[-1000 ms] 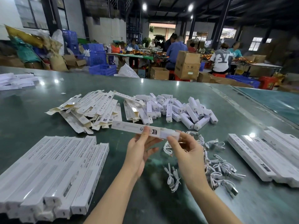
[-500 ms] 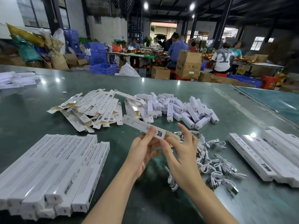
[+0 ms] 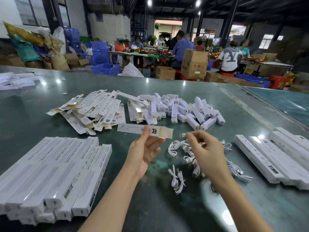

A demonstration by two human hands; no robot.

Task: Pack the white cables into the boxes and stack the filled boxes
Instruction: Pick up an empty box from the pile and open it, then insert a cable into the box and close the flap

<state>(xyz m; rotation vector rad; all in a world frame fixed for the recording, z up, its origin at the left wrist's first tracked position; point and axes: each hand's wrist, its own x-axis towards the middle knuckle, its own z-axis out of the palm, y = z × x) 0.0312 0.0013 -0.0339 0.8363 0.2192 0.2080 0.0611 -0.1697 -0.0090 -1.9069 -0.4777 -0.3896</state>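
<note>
Dim hall lit by ceiling lamps (image 3: 149,2) far overhead and a bright doorway (image 3: 167,25) at the far end. The glossy tabletop (image 3: 209,96) shows small glare spots. Wide-angle bending curves the left and right edges. Far workers look soft; the hands (image 3: 207,151) are slightly motion-blurred.

Glossy dark green bench (image 3: 192,91), lamps mirrored in it. Toward its near left corner, long white printed cartons (image 3: 55,171) side by side. Mid-bench, flattened white cardboard sleeves (image 3: 93,109) beside short white boxes (image 3: 185,109). Nearer, coiled white cables (image 3: 189,158). Right edge, more long white cartons (image 3: 277,153). Far left corner, blurred white packs (image 3: 16,81).
</note>
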